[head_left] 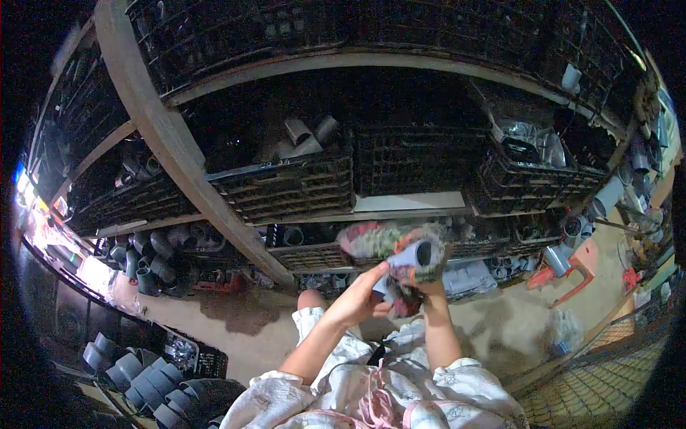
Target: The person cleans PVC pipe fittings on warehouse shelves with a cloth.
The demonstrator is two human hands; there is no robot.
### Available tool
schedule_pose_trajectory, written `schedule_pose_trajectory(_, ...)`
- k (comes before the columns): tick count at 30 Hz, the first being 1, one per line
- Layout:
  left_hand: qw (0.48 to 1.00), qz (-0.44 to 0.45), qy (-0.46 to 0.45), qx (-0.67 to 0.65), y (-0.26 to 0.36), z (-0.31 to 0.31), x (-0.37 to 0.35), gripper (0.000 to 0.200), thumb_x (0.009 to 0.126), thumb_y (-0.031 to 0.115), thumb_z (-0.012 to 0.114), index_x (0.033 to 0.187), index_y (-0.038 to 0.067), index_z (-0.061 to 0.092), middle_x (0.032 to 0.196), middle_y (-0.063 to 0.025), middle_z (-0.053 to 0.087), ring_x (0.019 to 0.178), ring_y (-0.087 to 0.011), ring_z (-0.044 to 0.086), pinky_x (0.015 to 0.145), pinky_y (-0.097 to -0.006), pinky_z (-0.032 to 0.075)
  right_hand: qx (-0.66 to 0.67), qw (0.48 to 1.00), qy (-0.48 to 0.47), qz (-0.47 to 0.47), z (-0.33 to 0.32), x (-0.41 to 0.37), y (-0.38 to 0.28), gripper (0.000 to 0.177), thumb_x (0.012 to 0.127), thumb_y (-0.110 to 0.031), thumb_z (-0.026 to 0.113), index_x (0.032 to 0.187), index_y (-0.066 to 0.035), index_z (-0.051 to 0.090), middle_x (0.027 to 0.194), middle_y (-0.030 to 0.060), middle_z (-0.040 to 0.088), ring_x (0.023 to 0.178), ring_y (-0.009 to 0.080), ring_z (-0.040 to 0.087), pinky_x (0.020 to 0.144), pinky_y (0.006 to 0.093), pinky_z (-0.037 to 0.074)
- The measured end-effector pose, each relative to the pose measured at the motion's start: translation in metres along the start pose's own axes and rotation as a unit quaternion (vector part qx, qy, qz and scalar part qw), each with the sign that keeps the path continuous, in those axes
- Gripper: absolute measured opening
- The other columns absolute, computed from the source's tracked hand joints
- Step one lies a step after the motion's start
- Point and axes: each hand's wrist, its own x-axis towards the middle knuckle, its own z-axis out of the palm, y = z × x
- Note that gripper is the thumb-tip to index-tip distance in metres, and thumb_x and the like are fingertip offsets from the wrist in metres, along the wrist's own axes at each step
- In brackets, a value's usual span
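A grey pipe fitting (411, 259) with a round dark opening is held in front of my body. My left hand (363, 297) is closed round its lower left side, with the thumb along the pipe. A multicoloured cloth (373, 241), red, green and pink, is bunched around the fitting and blurred by motion. My right hand (431, 287) is behind the cloth at the fitting's right side, its fingers mostly hidden by the cloth.
Wooden shelves hold black crates (286, 189) with grey fittings. More grey fittings (153, 382) are stacked at the lower left. On the floor at the right are a red plastic object (580, 268) and a clear plastic bag (567, 330). A mesh surface (593, 386) lies at the lower right.
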Motion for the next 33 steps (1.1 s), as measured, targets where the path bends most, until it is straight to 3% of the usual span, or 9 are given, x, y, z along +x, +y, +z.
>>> schedule_pose_trajectory(3,0.978,-0.203,0.053,-0.017,0.008,-0.002,-0.004,0.037,0.083,0.039,0.041,0.098,0.006,0.048,0.072,-0.0024,0.051,0.047,-0.0100,0.044,0.043,-0.0207,0.037,0.043,0.993,-0.088,0.067,-0.006,0.003,-0.024,0.061,0.050,-0.016,0.078,0.101,-0.005,0.047,0.095,0.0055,0.053,0.087,0.0149,0.050,0.079,0.0304,0.041)
schedule_pose_trajectory(8,0.997,0.071,0.033,0.020,-0.011,-0.007,0.009,0.036,0.083,0.027,0.045,0.110,0.004,0.043,0.083,-0.0054,0.054,0.057,-0.0131,0.051,0.054,-0.0248,0.045,-0.014,0.992,0.041,0.121,-0.016,-0.009,0.009,0.055,0.055,-0.012,0.074,0.102,-0.005,0.048,0.096,0.0057,0.054,0.090,0.0155,0.050,0.081,0.0300,0.041)
schedule_pose_trajectory(11,0.881,0.374,0.132,0.258,-0.022,0.001,0.027,0.046,0.080,0.019,0.051,0.119,0.000,0.035,0.084,-0.0112,0.056,0.063,-0.0187,0.055,0.059,-0.0291,0.046,0.036,0.963,0.235,0.125,0.028,-0.006,-0.008,0.038,0.067,-0.015,0.064,0.100,-0.003,0.050,0.094,0.0055,0.055,0.086,0.0140,0.052,0.077,0.0281,0.042)
schedule_pose_trajectory(15,0.716,0.433,0.229,0.497,-0.008,0.004,0.020,0.057,0.070,0.022,0.061,0.118,0.002,0.037,0.074,-0.0199,0.055,0.060,-0.0263,0.057,0.054,-0.0325,0.045,0.280,0.903,0.274,0.174,0.055,0.012,-0.041,0.025,0.077,-0.027,0.053,0.092,-0.007,0.052,0.083,0.0012,0.055,0.075,0.0114,0.052,0.069,0.0263,0.042)
schedule_pose_trajectory(19,0.663,0.409,0.252,0.575,0.002,0.005,0.013,0.056,0.069,0.026,0.062,0.115,0.003,0.042,0.060,-0.0148,0.055,0.047,-0.0207,0.054,0.047,-0.0303,0.043,0.333,0.896,0.242,0.169,0.056,0.010,-0.044,0.025,0.077,-0.029,0.052,0.090,-0.008,0.053,0.079,0.0008,0.055,0.072,0.0113,0.053,0.064,0.0253,0.043)
schedule_pose_trajectory(24,0.904,0.292,0.099,0.297,-0.016,-0.023,0.025,0.040,0.072,0.014,0.057,0.106,-0.006,0.046,0.078,-0.0033,0.059,0.066,-0.0051,0.049,0.059,-0.0210,0.043,0.271,0.900,0.232,0.250,0.046,0.008,-0.039,0.020,0.075,-0.018,0.057,0.089,-0.004,0.055,0.083,0.0038,0.057,0.071,0.0123,0.056,0.066,0.0244,0.045)
schedule_pose_trajectory(26,0.905,0.349,0.098,0.223,-0.013,-0.007,0.018,0.032,0.077,0.020,0.054,0.098,-0.002,0.052,0.074,-0.0004,0.058,0.062,-0.0036,0.047,0.054,-0.0181,0.040,0.163,0.942,0.215,0.202,0.024,-0.003,0.002,0.022,0.070,-0.009,0.062,0.089,-0.002,0.054,0.084,0.0039,0.057,0.076,0.0127,0.056,0.070,0.0268,0.046)
schedule_pose_trajectory(29,0.985,0.161,0.060,0.023,-0.030,-0.021,0.015,0.027,0.080,0.031,0.050,0.084,0.005,0.055,0.063,0.0017,0.053,0.052,-0.0042,0.043,0.046,-0.0175,0.034,0.122,0.980,0.080,0.137,-0.007,-0.018,0.035,0.035,0.065,-0.006,0.066,0.097,-0.002,0.051,0.094,0.0060,0.055,0.084,0.0165,0.054,0.074,0.0309,0.046)
schedule_pose_trajectory(33,0.977,-0.092,0.051,-0.186,-0.027,-0.018,0.006,0.033,0.080,0.041,0.045,0.070,0.010,0.051,0.050,0.0010,0.045,0.040,-0.0086,0.035,0.039,-0.0199,0.026,0.349,0.891,-0.053,0.285,-0.045,-0.033,0.094,0.045,0.064,-0.023,0.067,0.102,-0.007,0.048,0.098,0.0079,0.052,0.085,0.0201,0.053,0.075,0.0377,0.044)
